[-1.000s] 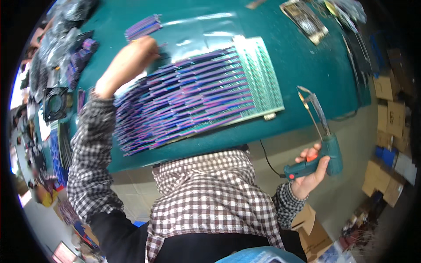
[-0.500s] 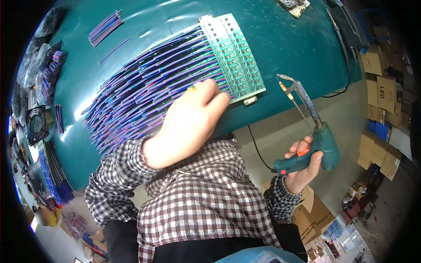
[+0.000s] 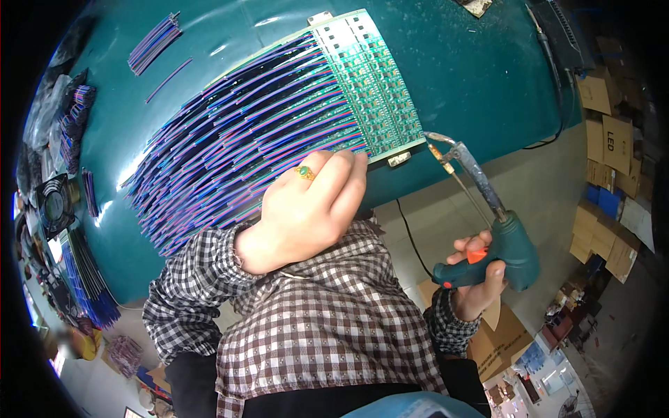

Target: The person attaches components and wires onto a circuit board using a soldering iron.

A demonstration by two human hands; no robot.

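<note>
since its tip (image 3: 434, 136) is likely hot, my right hand (image 3: 478, 298) grips the soldering gun (image 3: 520, 254) by its handle (image 3: 460, 274); my left hand (image 3: 310, 207) curls over wires (image 3: 240, 150) by the circuit board (image 3: 380, 90) on the table (image 3: 481, 83), whether pinching any i cannot tell.

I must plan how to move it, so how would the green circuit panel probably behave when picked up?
The panel itself is probably stiff, as it looks like one flat, thin sheet. The wires lying across it would likely droop or swing, being thin, long and loose at their far ends. Its exposed small parts suggest it may be fragile.
</note>
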